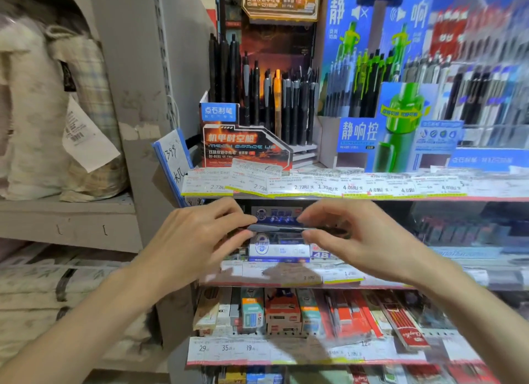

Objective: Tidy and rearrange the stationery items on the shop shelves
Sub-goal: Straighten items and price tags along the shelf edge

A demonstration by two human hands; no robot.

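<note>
A shop shelving unit (357, 197) fills the scene, with tiers of stationery stacked from far and high to near and low; to the left, a separate grey rack holds bagged bedding (54, 111). On the top tier, an orange-and-black display box (246, 146) stands at the left end and a blue-and-green display box (395, 131) stands to its right. Both hold pens upright in stepped rows, probably so that each barrel is visible and can be lifted out singly. Price labels (315, 184) run along the front edge of that tier, directly below the goods they price. The lowest visible tier carries boxed goods (283, 312) set on edge, packed side by side. In front of the middle tier, the left hand (197, 240) and the right hand (357, 240) hold one dark pen (283, 228) horizontally between them. Each hand pinches an end between thumb and forefinger, fingers narrow. This two-ended grip suggests the pen is being checked, capped or aligned before placement. The pen is near a white-and-blue box (279, 250) on the middle tier, but contact cannot be determined. Motion blur obscures the pen's finer detail.
</note>
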